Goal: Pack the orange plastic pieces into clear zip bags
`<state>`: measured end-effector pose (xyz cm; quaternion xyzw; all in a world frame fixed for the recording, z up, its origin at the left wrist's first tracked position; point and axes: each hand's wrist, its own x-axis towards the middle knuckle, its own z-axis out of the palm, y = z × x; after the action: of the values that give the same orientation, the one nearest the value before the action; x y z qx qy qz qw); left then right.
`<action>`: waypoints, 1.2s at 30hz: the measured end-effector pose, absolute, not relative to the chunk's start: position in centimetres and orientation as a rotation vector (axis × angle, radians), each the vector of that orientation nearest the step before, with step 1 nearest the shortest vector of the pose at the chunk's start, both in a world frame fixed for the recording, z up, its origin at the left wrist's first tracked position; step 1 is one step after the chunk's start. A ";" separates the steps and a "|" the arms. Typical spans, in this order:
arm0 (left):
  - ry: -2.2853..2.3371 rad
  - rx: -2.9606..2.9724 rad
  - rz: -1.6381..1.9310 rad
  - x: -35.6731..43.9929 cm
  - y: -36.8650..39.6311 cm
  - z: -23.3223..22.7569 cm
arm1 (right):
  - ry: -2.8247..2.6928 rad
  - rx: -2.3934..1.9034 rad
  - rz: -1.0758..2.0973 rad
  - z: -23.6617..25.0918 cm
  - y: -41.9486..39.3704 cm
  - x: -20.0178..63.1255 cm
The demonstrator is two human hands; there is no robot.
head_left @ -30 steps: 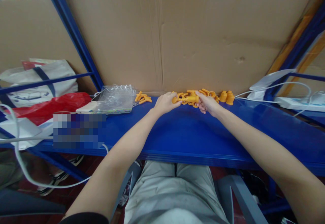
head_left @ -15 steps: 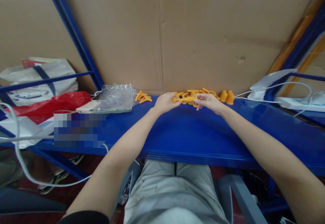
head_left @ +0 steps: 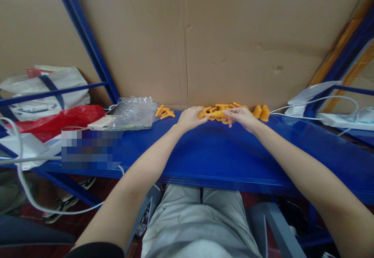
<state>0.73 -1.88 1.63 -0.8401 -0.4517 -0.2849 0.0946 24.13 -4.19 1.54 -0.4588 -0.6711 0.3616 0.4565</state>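
Observation:
Both my hands meet at the back of a blue shelf (head_left: 204,156), close to a cardboard wall. My left hand (head_left: 190,118) grips the left end of an orange plastic part (head_left: 213,113), a short rod with a round knob. My right hand (head_left: 240,117) pinches the same part at its right end. Behind and under the held part lies a heap of several orange plastic pieces (head_left: 224,106). Two orange cone-shaped caps (head_left: 261,112) stand just right of my right hand. A small cluster of orange hooks (head_left: 164,112) lies left of my left hand.
A clear plastic bag (head_left: 133,113) lies on the shelf to the left, beside a red bag (head_left: 55,122) and a white tote (head_left: 43,90). White cables and a power strip (head_left: 341,118) sit at the right. A blue upright post (head_left: 87,39) slants at the left.
My right hand has shifted slightly up and left along the orange part, fingers re-gripping its right end. My left hand has stayed in place.

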 end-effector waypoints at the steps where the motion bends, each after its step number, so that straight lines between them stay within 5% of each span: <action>1: -1.338 -2.489 -0.843 0.7 -1.8 1.6 | -1.644 -1.134 0.900 1.5 -4.2 24.1; 20: -1.530 -2.420 -1.015 -1.1 0.1 1.4 | -1.258 -1.172 1.079 1.1 -4.5 22.3; 29: -2.348 -1.898 -0.484 -5.8 2.7 0.2 | -1.203 -1.153 0.999 1.2 -4.2 23.1; 36: -2.350 -2.002 -0.281 -6.4 3.2 0.0 | -1.244 -1.154 0.977 1.3 -4.5 22.7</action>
<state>-6.37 3.22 0.03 -0.6458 -0.7578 -0.0905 0.0209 22.71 -4.46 1.29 -0.4891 -0.5272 0.4140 0.5580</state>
